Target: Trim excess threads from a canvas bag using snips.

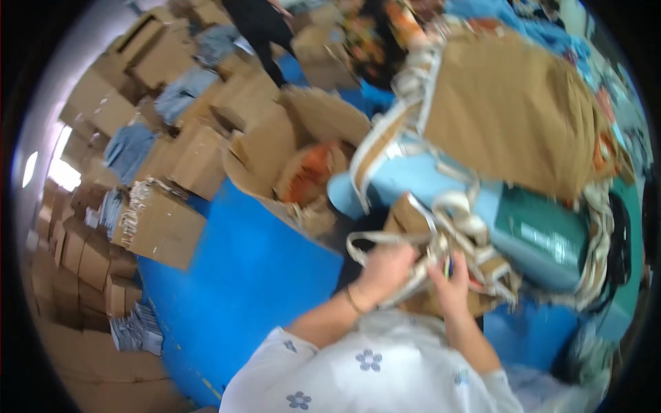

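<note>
My left hand (387, 273) is closed on a cream fabric strip (375, 237) that loops out past the fingers. Close beside it, my right hand (452, 282) is bent around something small, with bits of yellow and red at the fingers; blur hides its kind. Both hands are over a bundle of brown cloth with cream edging (492, 265) in front of my body. Just beyond the bundle lies the light blue arm of a machine (413, 179). Brown fabric with cream edges (509, 110) is draped over the machine's far side.
An open round cardboard container (261, 162) with orange and brown pieces stands left of the machine. Cardboard boxes (165, 224) and folded blue garments (131, 151) are stacked at left. Blue floor (241, 275) lies between. Another person (258, 27) stands at the back.
</note>
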### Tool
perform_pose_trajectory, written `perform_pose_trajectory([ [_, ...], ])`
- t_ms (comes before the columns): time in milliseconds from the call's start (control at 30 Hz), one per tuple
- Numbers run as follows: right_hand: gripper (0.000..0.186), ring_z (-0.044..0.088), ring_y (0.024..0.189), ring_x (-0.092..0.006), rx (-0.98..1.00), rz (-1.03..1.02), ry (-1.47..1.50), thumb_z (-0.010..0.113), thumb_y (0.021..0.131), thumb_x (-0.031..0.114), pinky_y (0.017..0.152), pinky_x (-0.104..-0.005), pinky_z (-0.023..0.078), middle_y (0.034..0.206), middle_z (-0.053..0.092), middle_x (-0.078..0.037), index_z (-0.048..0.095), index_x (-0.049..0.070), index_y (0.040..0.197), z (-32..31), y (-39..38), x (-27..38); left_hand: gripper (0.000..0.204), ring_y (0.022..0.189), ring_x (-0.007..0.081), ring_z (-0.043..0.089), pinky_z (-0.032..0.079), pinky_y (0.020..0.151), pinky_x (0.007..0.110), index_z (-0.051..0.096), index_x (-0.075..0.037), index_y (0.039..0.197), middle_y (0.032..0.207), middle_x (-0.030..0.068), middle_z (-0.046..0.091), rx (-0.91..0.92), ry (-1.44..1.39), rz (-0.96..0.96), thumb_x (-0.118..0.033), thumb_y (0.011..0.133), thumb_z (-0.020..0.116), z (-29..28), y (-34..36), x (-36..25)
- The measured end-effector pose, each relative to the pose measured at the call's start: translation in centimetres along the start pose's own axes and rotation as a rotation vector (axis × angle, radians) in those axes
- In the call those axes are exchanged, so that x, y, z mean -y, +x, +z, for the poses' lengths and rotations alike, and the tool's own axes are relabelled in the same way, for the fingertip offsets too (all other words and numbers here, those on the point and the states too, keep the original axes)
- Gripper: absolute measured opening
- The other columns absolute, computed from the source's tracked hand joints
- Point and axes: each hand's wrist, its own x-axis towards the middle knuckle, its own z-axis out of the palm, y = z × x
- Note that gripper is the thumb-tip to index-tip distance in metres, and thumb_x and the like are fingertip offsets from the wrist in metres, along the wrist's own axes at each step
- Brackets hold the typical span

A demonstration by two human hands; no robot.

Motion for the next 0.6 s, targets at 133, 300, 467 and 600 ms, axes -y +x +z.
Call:
perform_pose_trajectory([
  [133, 0.028, 0.043, 0.070, -0.0056, -0.003, 0.097, 0.053, 0.074, 0.077, 0.013, 0.064, -0.0211, 0.038, 0.076, 0.046, 0.005, 0.051, 0.009, 0.092, 0.3, 2.1, 2.1, 0.014, 0.068, 0.0153, 0.059, 0.047, 0.063, 0.028, 0.056, -0.001, 0.085, 0.073, 0.0070, 0.059, -0.131, -0.371, -0.193, -0.008, 0.094, 0.047, -2.2, 1.9, 1.2],
  [300, 0.030, 0.048, 0.071, -0.0024, -0.047, 0.210, 0.413, 0.074, 0.078, 0.007, 0.060, -0.0173, 0.038, 0.081, 0.053, 0.005, 0.051, 0.007, 0.097, 1.0, 3.2, 2.8, 0.022, 0.085, 0.0097, 0.059, 0.047, 0.076, 0.023, 0.056, 0.002, 0.108, 0.094, 0.0048, 0.063, 0.097, -0.912, -0.343, -0.012, 0.092, 0.058, -0.8, 1.2, -0.3],
  [467, 0.028, 0.043, 0.063, -0.0014, -0.011, 0.194, 0.411, 0.073, 0.080, 0.010, 0.052, -0.0171, 0.032, 0.079, 0.052, 0.006, 0.051, 0.009, 0.097, 0.8, 2.6, 2.2, 0.019, 0.081, 0.0027, 0.053, 0.044, 0.069, 0.018, 0.057, 0.001, 0.107, 0.092, 0.0004, 0.061, 0.160, -1.115, -0.508, -0.011, 0.092, 0.058, 0.4, 0.2, -0.6],
  [600, 0.027, 0.045, 0.069, -0.0033, 0.111, 0.217, 0.148, 0.071, 0.082, 0.017, 0.060, -0.0190, 0.038, 0.081, 0.053, 0.005, 0.053, 0.005, 0.099, -0.9, 2.4, 2.5, 0.019, 0.077, 0.0018, 0.052, 0.042, 0.065, 0.016, 0.058, 0.001, 0.107, 0.090, -0.0001, 0.062, 0.168, -1.102, -0.609, -0.011, 0.092, 0.058, -0.2, 0.0, -0.7],
])
